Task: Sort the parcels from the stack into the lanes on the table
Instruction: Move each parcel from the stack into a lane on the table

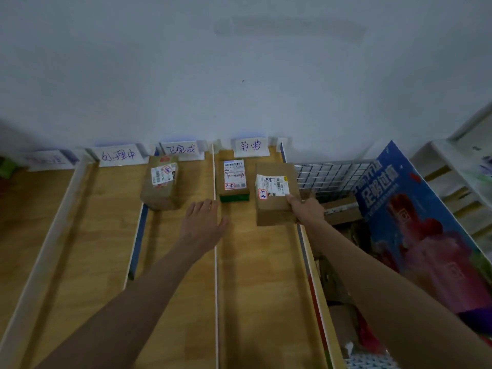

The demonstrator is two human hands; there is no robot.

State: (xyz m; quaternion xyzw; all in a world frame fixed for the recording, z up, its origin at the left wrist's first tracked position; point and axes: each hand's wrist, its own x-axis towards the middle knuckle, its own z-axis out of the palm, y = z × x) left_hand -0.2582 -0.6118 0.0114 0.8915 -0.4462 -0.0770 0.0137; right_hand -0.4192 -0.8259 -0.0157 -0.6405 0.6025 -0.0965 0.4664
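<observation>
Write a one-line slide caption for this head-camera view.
Right hand sets a cardboard parcel into the rightmost lane; left hand hovers open.

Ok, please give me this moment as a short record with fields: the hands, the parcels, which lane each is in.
right hand: grips brown parcel at its near right corner, in the rightmost lane
left hand: open, fingers spread, holds nothing, above the white divider
green-edged parcel: same rightmost lane, beside the held one, near the wall
taped parcel: next lane to the left, far end
lane signs: handwritten, at the wall
</observation>
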